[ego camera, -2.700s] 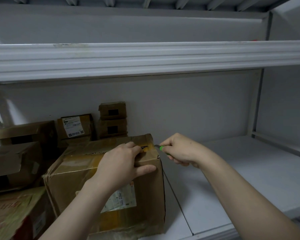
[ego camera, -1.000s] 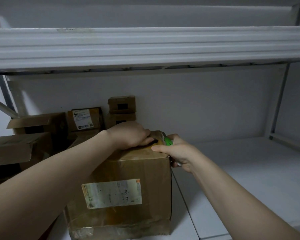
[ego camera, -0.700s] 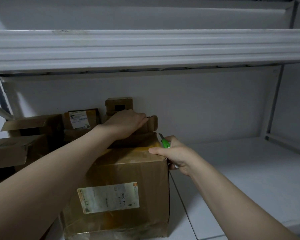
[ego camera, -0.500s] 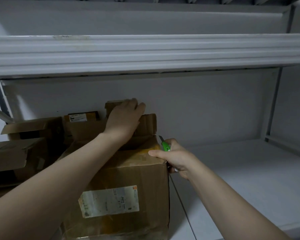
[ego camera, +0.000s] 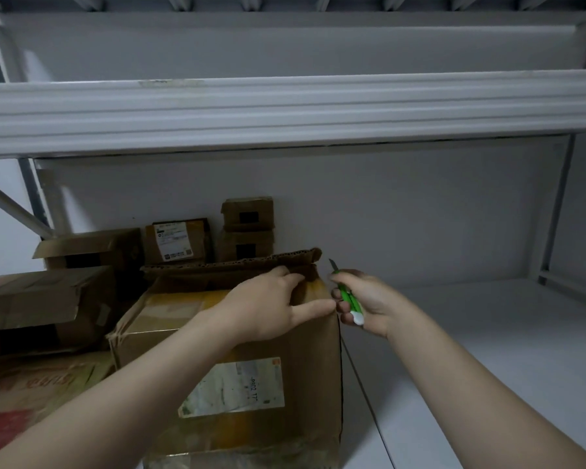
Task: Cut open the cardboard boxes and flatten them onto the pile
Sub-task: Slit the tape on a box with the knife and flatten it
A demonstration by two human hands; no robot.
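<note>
A big brown cardboard box (ego camera: 237, 394) with a white label stands on the white shelf (ego camera: 487, 350). Its far top flap (ego camera: 230, 264) is raised, showing the corrugated edge. My left hand (ego camera: 268, 308) lies on the near top flap at the box's right corner, fingers reaching over the flap's far edge and thumb along the front top edge. My right hand (ego camera: 366, 299) holds a green utility knife (ego camera: 347, 296) just right of that corner, blade pointing up and away, apart from the cardboard.
Several smaller cardboard boxes (ego camera: 180, 242) are stacked against the back wall and at the left (ego camera: 41, 299). A printed red carton (ego camera: 21, 401) lies at the lower left. An upper shelf beam (ego camera: 285, 110) hangs overhead.
The far flap has been lifted open. My left hand has come back from it to the near flap at the right corner. My right hand with the knife has drawn slightly away from the box.
</note>
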